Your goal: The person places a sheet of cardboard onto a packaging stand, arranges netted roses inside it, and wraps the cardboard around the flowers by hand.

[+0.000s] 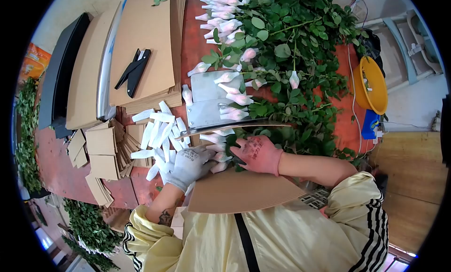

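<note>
Surface [61, 171]: red, partly hidden by foliage [300, 51].
Netted roses [222, 157]: six o'clock, between hands, partly covered.
Left hand [191, 164]: seven o'clock, at roses; grip unclear.
Right hand [258, 153]: four o'clock, fingers half hidden; can't tell grip.

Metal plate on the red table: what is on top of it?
Several white-netted flower heads lie over the right part of the metal plate; its surface directly beneath them is covered.

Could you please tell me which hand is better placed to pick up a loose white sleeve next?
Probably the left hand: it is beside the white sleeves, while the right hand is farther off, by wrapped buds.
</note>
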The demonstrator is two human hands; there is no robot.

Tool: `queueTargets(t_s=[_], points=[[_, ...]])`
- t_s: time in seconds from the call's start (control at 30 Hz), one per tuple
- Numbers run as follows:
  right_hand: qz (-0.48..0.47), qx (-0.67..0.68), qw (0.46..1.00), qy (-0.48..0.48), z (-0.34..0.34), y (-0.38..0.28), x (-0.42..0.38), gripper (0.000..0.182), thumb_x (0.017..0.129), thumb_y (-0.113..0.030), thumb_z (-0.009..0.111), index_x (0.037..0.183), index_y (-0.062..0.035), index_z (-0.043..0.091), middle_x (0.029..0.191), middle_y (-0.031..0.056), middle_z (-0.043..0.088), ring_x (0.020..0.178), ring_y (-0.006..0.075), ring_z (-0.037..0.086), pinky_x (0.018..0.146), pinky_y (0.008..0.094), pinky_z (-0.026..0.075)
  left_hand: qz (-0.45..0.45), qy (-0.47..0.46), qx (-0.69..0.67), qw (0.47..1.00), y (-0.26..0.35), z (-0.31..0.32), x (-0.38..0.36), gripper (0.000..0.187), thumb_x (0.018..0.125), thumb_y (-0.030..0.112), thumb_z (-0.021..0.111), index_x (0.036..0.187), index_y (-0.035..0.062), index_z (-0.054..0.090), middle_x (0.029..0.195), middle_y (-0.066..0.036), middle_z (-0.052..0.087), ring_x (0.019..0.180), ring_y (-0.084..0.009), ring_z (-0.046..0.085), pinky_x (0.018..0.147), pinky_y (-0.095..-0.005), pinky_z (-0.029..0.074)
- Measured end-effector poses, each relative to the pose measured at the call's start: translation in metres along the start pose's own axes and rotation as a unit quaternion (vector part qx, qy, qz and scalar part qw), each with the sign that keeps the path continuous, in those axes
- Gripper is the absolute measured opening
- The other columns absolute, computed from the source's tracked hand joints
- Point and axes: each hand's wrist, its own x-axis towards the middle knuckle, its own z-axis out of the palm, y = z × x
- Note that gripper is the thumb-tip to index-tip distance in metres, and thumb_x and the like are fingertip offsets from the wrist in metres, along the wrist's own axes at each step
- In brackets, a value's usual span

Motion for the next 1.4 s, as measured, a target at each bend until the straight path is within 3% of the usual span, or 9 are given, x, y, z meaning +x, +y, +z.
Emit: queueTargets(t_s=[0.1,0.63,0.83,0.9,0.93,1.0,1.1,1.13,1.4], points=[[-0.032,-0.001,0.995,0.091,0.015,0.004,0.009,0.042,0.082,-0.037,0.055,0.117,-0.0132,0.053,0.100,0.0092,0.055,0.087,0.0247,0.059,0.068,0.0391,0.048,-0.019,-0.006,0.010,1.000,0.005,-0.004,0.006,0.028,0.079,0.033,0.061,0.098,0.0134,0.066,0.100,-0.008,0.063,0.089,-0.0260,0.063,0.076,-0.0384,0.050],[-0.045,-0.026,0.999,-0.010,-0.003,0.000,0.022,0.046,0.078,-0.027,0.057,0.120,-0.0096,0.052,0.088,0.0097,0.058,0.077,0.0244,0.061,0.063,0.0393,0.046,-0.121,-0.076,-0.043,0.989,0.013,-0.002,0.005,0.046,0.079,0.051,0.058,0.103,0.0121,0.064,0.098,-0.015,0.065,0.092,-0.0308,0.062,0.080,-0.0419,0.048],[0.009,0.106,0.987,0.120,0.015,0.027,0.001,0.053,0.076,-0.032,0.062,0.122,-0.0089,0.051,0.099,0.0130,0.061,0.086,0.0301,0.062,0.076,0.0428,0.047,-0.165,-0.148,-0.009,0.975,0.027,-0.016,0.009,0.050,0.078,0.050,0.059,0.113,0.0156,0.061,0.105,-0.016,0.064,0.098,-0.0304,0.062,0.083,-0.0407,0.048],[0.019,-0.041,0.954,0.296,0.022,0.029,0.000,0.059,0.076,-0.039,0.062,0.126,-0.0098,0.049,0.111,0.0135,0.060,0.099,0.0310,0.058,0.091,0.0452,0.040,-0.105,-0.156,-0.037,0.981,0.027,-0.012,0.017,0.047,0.079,0.047,0.058,0.117,0.0190,0.058,0.108,-0.014,0.063,0.099,-0.0297,0.061,0.083,-0.0406,0.048],[0.021,-0.042,0.954,0.297,0.016,0.029,-0.001,0.059,0.076,-0.039,0.062,0.126,-0.0098,0.049,0.111,0.0135,0.060,0.099,0.0310,0.058,0.091,0.0452,0.040,-0.108,-0.156,-0.040,0.981,0.025,-0.007,0.018,0.045,0.080,0.046,0.057,0.117,0.0217,0.058,0.112,-0.011,0.062,0.099,-0.0285,0.061,0.084,-0.0409,0.048],[0.079,0.062,0.993,0.065,0.002,0.024,-0.002,0.062,0.077,-0.042,0.061,0.129,-0.0113,0.047,0.121,0.0122,0.055,0.110,0.0306,0.052,0.099,0.0469,0.032,-0.085,-0.168,-0.013,0.982,0.023,-0.008,0.017,0.042,0.081,0.042,0.057,0.117,0.0218,0.058,0.113,-0.009,0.061,0.099,-0.0275,0.062,0.082,-0.0403,0.049],[0.042,0.038,0.975,0.215,0.029,0.036,0.000,0.066,0.078,-0.043,0.059,0.133,-0.0111,0.042,0.127,0.0153,0.051,0.118,0.0328,0.046,0.098,0.0489,0.031,-0.007,-0.114,-0.027,0.993,0.004,-0.010,0.007,0.038,0.080,0.033,0.059,0.116,0.0212,0.059,0.110,-0.007,0.061,0.094,-0.0268,0.063,0.078,-0.0383,0.050],[0.043,0.039,0.975,0.214,0.032,0.037,0.001,0.066,0.078,-0.043,0.059,0.133,-0.0111,0.042,0.127,0.0153,0.051,0.118,0.0328,0.046,0.098,0.0489,0.031,0.049,-0.045,-0.067,0.996,-0.004,-0.009,0.003,0.039,0.078,0.028,0.062,0.116,0.0204,0.060,0.107,-0.007,0.062,0.090,-0.0272,0.063,0.076,-0.0369,0.050],[0.063,0.118,0.973,0.186,0.031,0.019,0.002,0.055,0.077,-0.035,0.062,0.125,-0.0108,0.048,0.113,0.0095,0.056,0.098,0.0254,0.057,0.083,0.0398,0.042,-0.002,-0.112,0.066,0.992,0.001,-0.020,-0.001,0.040,0.076,0.034,0.065,0.113,0.0213,0.061,0.110,-0.006,0.058,0.098,-0.0255,0.060,0.080,-0.0381,0.048]])
